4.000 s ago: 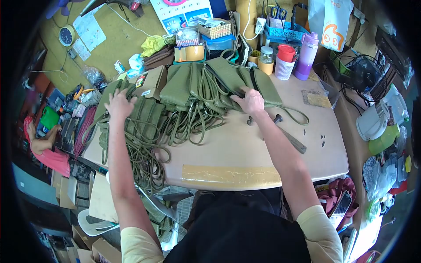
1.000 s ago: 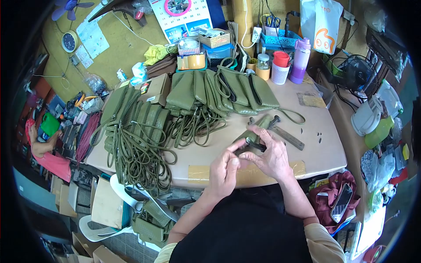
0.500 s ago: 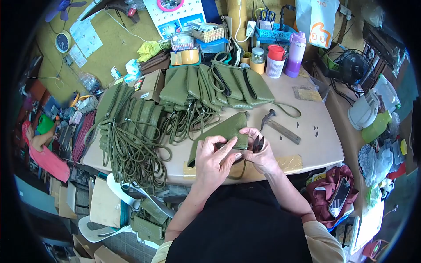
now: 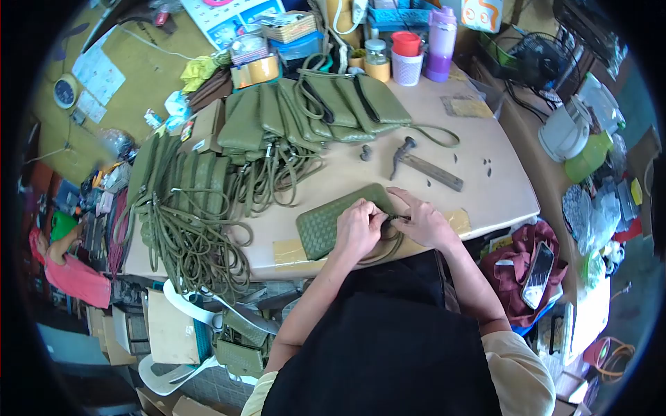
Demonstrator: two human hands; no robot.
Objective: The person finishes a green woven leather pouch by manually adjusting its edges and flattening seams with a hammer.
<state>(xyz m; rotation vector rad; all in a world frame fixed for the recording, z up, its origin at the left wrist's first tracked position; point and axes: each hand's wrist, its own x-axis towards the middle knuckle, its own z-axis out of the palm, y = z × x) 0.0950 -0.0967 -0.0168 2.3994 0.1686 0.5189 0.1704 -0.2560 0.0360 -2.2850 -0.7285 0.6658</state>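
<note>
A green woven-pattern pouch (image 4: 326,220) lies flat near the front edge of the worktable, its cord strap (image 4: 393,249) looping down from the right end. My left hand (image 4: 359,225) rests over that end, with thumb and finger pinched together close to the strap's attachment. Closed at the same corner, my right hand (image 4: 424,220) has a dark pointed tool (image 4: 400,218) in its fingers, like small snips; most of it is hidden. Between the fingertips the exact point of contact is too small to make out. Beyond the hands lies a hammer (image 4: 433,171).
Stacked green pouches (image 4: 250,121) stand at the back, and a heap of cord straps (image 4: 198,243) hangs over the front left edge. A purple bottle (image 4: 440,52) and a red-lidded cup (image 4: 406,62) stand behind. A maroon bag (image 4: 510,295) with a phone (image 4: 538,277) sits at right.
The pouch has gone from raised and tilted in my hands to flat on the table, woven face up. The tool's points have turned from upward to leftward, toward the strap end. My view has shifted.
</note>
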